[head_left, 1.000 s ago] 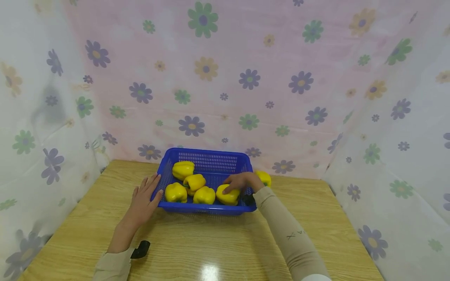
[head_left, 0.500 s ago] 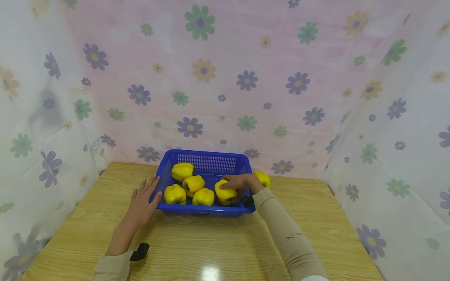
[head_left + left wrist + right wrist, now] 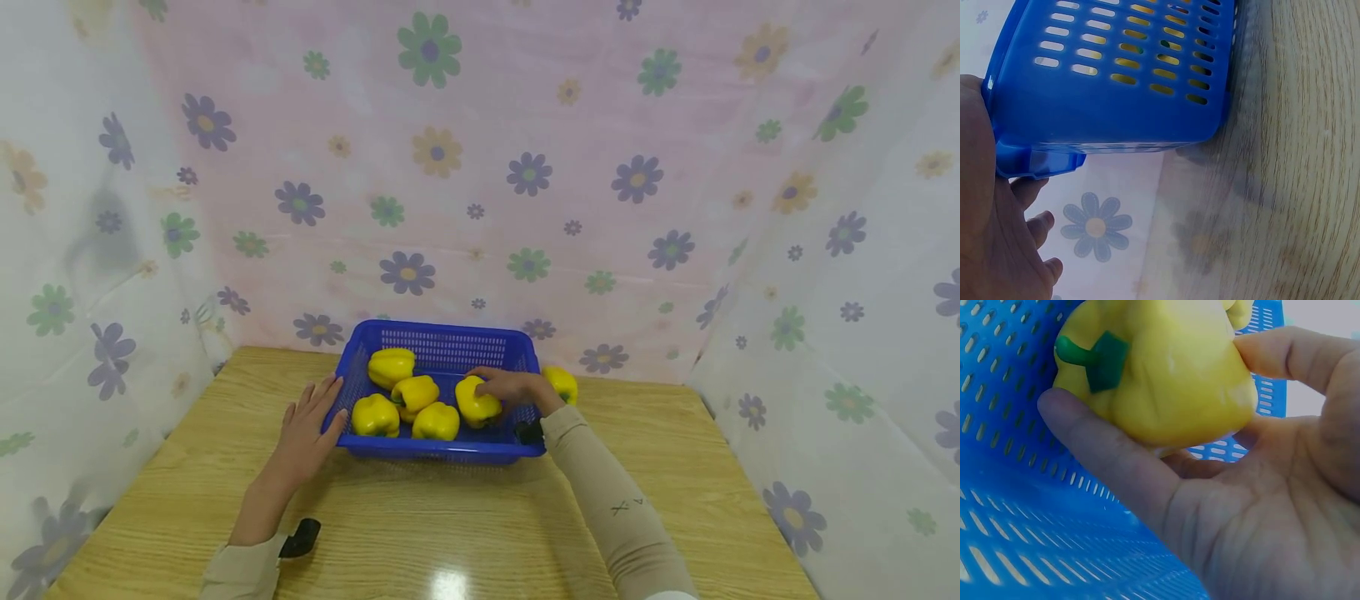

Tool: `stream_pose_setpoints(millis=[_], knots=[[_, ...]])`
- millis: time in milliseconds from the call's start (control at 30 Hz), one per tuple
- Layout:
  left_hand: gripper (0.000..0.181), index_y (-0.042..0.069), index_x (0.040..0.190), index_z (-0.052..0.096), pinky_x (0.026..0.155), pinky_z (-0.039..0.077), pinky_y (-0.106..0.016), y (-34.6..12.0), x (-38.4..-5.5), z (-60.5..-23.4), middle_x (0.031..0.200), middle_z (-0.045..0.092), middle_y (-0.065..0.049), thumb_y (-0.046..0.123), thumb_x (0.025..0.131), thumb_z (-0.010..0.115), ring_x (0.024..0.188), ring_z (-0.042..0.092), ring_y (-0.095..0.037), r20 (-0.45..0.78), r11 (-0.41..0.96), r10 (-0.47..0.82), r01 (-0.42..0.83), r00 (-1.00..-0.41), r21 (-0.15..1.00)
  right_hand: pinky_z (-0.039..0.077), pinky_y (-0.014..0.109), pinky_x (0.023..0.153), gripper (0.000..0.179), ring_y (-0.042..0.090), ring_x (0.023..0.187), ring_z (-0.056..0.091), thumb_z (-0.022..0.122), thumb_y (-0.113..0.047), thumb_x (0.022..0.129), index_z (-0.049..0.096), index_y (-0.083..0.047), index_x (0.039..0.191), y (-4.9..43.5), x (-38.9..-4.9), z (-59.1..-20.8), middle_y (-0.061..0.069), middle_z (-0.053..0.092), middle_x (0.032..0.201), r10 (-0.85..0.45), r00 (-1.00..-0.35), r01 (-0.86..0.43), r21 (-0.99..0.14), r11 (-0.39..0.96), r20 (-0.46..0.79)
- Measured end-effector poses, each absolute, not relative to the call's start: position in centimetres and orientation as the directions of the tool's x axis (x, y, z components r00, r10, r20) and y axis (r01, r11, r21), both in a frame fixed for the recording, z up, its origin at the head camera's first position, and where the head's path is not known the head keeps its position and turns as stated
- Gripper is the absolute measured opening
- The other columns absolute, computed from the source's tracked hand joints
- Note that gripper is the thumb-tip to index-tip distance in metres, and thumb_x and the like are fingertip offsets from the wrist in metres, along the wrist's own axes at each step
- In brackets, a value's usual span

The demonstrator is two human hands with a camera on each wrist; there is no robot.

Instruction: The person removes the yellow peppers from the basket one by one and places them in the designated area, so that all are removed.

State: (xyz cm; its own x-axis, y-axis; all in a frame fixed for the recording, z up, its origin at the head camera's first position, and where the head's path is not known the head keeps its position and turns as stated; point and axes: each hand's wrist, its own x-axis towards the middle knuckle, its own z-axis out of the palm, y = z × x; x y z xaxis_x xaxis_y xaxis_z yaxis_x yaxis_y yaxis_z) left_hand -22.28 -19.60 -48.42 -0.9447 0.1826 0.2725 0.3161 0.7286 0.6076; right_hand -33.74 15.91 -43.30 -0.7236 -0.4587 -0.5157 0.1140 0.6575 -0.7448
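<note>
A blue plastic basket (image 3: 442, 447) with slotted walls stands on the table, several yellow bell peppers (image 3: 375, 415) inside it. My right hand (image 3: 506, 387) reaches over the basket's right side and holds a yellow bell pepper (image 3: 477, 402) between thumb and fingers. In the right wrist view this bell pepper (image 3: 1179, 375) has its green stem to the left, and the fingers curve under and beside it. My left hand (image 3: 303, 425) rests against the basket's left rim, fingers extended. The left wrist view shows that hand (image 3: 997, 219) beside the rim, its fingertips just past the corner.
Another yellow bell pepper (image 3: 561, 384) lies on the table outside the basket, behind the right wrist. The wooden table (image 3: 435, 525) meets flowered cloth (image 3: 480, 167) at the back and both sides. A dark wrist mount (image 3: 300, 538) juts from the left sleeve.
The bell pepper in my right hand has tilted and shifted slightly to the left and away from the basket's front wall. My left hand stays at the left rim.
</note>
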Motion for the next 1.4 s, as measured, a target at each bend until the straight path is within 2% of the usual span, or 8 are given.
stream_pose_setpoints(millis=[167,433,667,933,1133,1400], knots=[[0.059,0.003,0.16,0.029,0.113,0.003,-0.078,-19.7,-22.4,-48.5,0.166,0.024,-0.022,0.029,0.109,0.043,0.152,0.01,-0.053,0.267,0.738,0.181,0.31,-0.947,0.6,0.057,0.055,0.091,0.057,0.044,0.142,0.039,0.047,-0.02,0.108,0.027,-0.014,0.161,15.9,-33.7,-43.4,0.02,0.026,0.162,-0.466,-0.711,0.135,-0.753,0.644,-0.526],[0.058,0.004,0.16,0.029,0.114,0.003,-0.077,-19.8,-22.4,-48.0,0.167,0.023,-0.02,0.028,0.109,0.042,0.153,0.009,-0.05,0.257,0.748,0.185,0.305,-0.949,0.589,0.06,0.051,0.085,0.055,0.042,0.128,0.053,0.05,-0.021,0.107,0.032,-0.009,0.158,15.7,-33.4,-43.2,0.022,0.04,0.149,-0.413,-0.744,0.178,-0.75,0.637,-0.526],[0.058,0.004,0.161,0.028,0.114,0.003,-0.077,-19.8,-22.4,-48.0,0.167,0.023,-0.02,0.03,0.11,0.041,0.153,0.01,-0.05,0.254,0.767,0.189,0.304,-0.949,0.565,0.06,0.051,0.085,0.057,0.041,0.115,0.062,0.051,-0.022,0.107,0.032,-0.008,0.159,15.4,-33.5,-43.2,0.025,0.044,0.145,-0.38,-0.754,0.22,-0.751,0.623,-0.536],[0.058,0.002,0.159,0.03,0.116,0.005,-0.074,-19.8,-22.4,-47.7,0.166,0.026,-0.02,0.031,0.11,0.04,0.154,0.01,-0.048,0.254,0.813,0.187,0.294,-0.949,0.502,0.06,0.052,0.086,0.056,0.041,0.117,0.061,0.053,-0.022,0.107,0.033,-0.007,0.158,15.3,-33.7,-43.3,0.024,0.047,0.141,-0.365,-0.759,0.243,-0.755,0.61,-0.539],[0.061,0.001,0.16,0.029,0.117,0.004,-0.073,-19.6,-22.4,-47.6,0.166,0.025,-0.019,0.038,0.111,0.037,0.155,0.009,-0.046,0.242,0.815,0.185,0.286,-0.953,0.505,0.06,0.051,0.085,0.057,0.04,0.114,0.062,0.053,-0.022,0.106,0.034,-0.007,0.158,15.3,-33.6,-43.1,0.024,0.049,0.139,-0.352,-0.767,0.246,-0.753,0.61,-0.536],[0.064,0.0,0.159,0.03,0.116,0.005,-0.075,-19.5,-22.2,-47.5,0.165,0.026,-0.021,0.043,0.111,0.031,0.153,0.013,-0.048,0.249,0.803,0.18,0.288,-0.952,0.522,0.061,0.05,0.084,0.056,0.041,0.119,0.06,0.053,-0.021,0.106,0.035,-0.007,0.158,15.0,-33.4,-43.0,0.024,0.046,0.144,-0.352,-0.772,0.229,-0.749,0.621,-0.528]])
